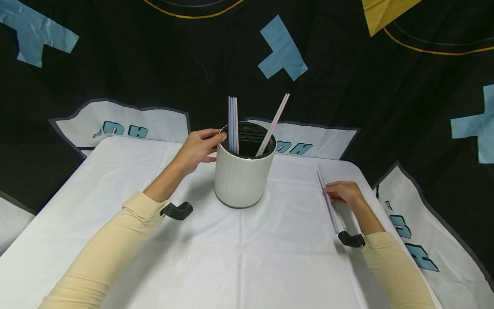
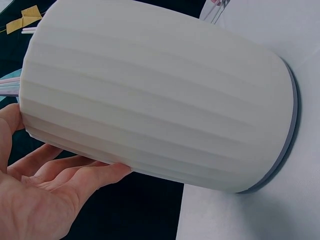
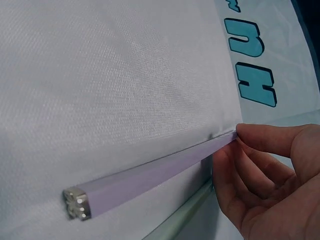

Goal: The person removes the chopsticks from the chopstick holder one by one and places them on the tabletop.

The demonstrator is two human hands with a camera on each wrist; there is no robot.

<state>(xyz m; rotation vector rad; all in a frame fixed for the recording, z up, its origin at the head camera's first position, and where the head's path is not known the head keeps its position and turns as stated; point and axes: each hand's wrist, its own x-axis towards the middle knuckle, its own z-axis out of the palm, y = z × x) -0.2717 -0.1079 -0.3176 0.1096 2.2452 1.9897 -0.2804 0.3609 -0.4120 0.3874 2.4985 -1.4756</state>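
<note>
A white ribbed utensil holder [image 1: 243, 182] with a black slotted insert [image 1: 251, 135] stands upright on the table. My left hand [image 1: 194, 150] grips its rim from the left, thumb at the top edge; in the left wrist view the fingers touch the ribbed side. Several pastel chopsticks [image 1: 233, 122] stand together at the holder's left, and a pale pink pair [image 1: 274, 124] leans right. Over to the right, my right hand [image 1: 343, 192] pinches a lilac chopstick [image 3: 150, 180] with a silver patterned end. A pale green chopstick [image 3: 185, 215] lies beside it, under the fingers.
White cloth [image 1: 204, 266] covers the table. Behind it hangs a black backdrop [image 1: 154, 64] with blue tape pieces [image 1: 283, 47]. White printed panels [image 1: 139, 122] border the back and right edges. Each wrist wears a black strap [image 1: 176, 210].
</note>
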